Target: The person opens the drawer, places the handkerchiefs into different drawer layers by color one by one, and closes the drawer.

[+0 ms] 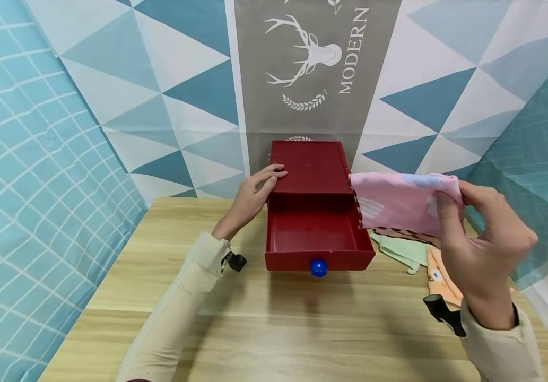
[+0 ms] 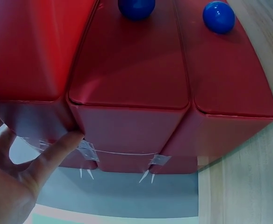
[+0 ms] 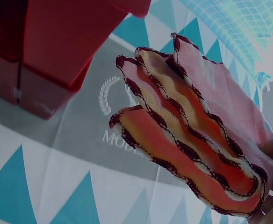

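A red drawer box (image 1: 308,167) stands at the back of the table with its top drawer (image 1: 319,259) pulled out; no contents show inside. My left hand (image 1: 254,191) rests on the box's upper left edge. In the left wrist view its thumb (image 2: 57,151) touches the side of the box. Right of the drawer, my right hand (image 1: 481,241) pinches a folded pink cloth (image 1: 398,199) by its right end, in the air. The right wrist view shows the cloth (image 3: 188,126) in several layers with dark stitched edges.
On the table (image 1: 274,339), right of the box, lie a light green cloth (image 1: 400,249) and an orange cloth with an animal face (image 1: 438,276), partly hidden by my right hand. Blue knobs (image 2: 219,17) stick out from the drawer fronts. Patterned sheets (image 1: 197,95) hang behind.
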The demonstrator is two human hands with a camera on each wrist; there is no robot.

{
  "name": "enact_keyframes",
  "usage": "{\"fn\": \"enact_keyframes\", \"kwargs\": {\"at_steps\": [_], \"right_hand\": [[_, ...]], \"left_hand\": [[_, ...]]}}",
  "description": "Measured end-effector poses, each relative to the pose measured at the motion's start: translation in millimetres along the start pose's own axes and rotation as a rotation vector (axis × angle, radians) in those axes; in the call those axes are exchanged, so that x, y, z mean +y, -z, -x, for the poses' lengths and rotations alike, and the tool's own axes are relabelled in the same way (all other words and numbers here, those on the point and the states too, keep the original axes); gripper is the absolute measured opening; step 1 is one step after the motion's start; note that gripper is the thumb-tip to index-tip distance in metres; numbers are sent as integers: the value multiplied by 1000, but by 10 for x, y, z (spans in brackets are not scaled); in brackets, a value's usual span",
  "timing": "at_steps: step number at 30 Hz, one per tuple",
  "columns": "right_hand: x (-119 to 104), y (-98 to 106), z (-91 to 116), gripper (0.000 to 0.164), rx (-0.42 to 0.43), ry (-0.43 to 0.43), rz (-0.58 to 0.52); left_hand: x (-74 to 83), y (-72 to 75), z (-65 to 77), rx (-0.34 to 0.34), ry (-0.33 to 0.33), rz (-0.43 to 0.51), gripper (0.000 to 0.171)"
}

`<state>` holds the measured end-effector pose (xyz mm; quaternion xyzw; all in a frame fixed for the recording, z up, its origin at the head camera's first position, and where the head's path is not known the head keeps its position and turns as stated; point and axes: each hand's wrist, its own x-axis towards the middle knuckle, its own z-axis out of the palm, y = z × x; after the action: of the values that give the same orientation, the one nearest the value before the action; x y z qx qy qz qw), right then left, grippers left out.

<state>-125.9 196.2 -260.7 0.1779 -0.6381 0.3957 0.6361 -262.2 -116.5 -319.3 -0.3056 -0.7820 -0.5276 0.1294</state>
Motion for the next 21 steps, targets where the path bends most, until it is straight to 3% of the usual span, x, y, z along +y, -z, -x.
{"fn": "enact_keyframes", "kwargs": {"at_steps": [9,17,21], "right_hand": [[-210,-336,27,17,-6,-52,-189],[-156,-620,166,16,-165,-49,-220],[-137,-692,272,20,-268,-109,-239]], "left_hand": [[-10,-17,6,35,-13,-9,33],[-11,-27,12,65,2,-19,33],[-91,-56,-7,61,-9,-22,33]]}}
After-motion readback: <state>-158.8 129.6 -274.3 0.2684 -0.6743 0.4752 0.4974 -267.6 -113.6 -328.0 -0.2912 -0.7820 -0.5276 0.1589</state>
